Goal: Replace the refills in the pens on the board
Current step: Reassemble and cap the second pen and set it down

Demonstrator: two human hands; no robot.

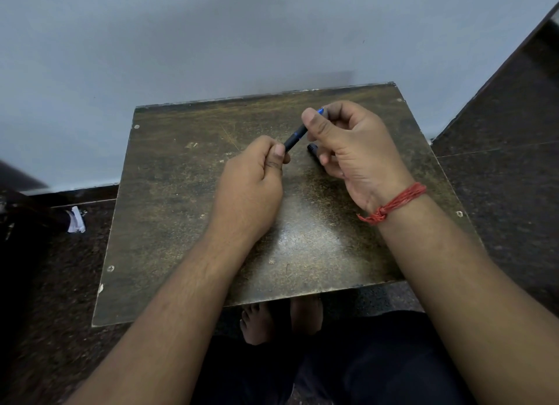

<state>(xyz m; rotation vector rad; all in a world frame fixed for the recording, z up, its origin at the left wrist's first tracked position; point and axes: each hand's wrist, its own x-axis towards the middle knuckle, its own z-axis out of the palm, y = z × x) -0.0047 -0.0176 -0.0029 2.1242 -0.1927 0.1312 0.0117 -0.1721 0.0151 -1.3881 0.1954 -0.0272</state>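
A dark pen with blue bands (295, 138) is held slanted above the worn brown board (187, 211), between both hands. My left hand (254, 186) pinches its lower end with thumb and curled fingers. My right hand (348, 150) grips its upper end, where a blue tip shows by the thumb. A second dark pen piece (313, 149) pokes out under my right hand's lower fingers; whether that hand holds it or it lies on the board is unclear. Any refill is hidden.
The board ends at a pale wall (211, 41) at the back. Dark speckled floor (499, 177) lies on both sides. A crumpled white scrap (76, 220) sits on the floor at the left. Bare feet (281, 320) show below the board's front edge.
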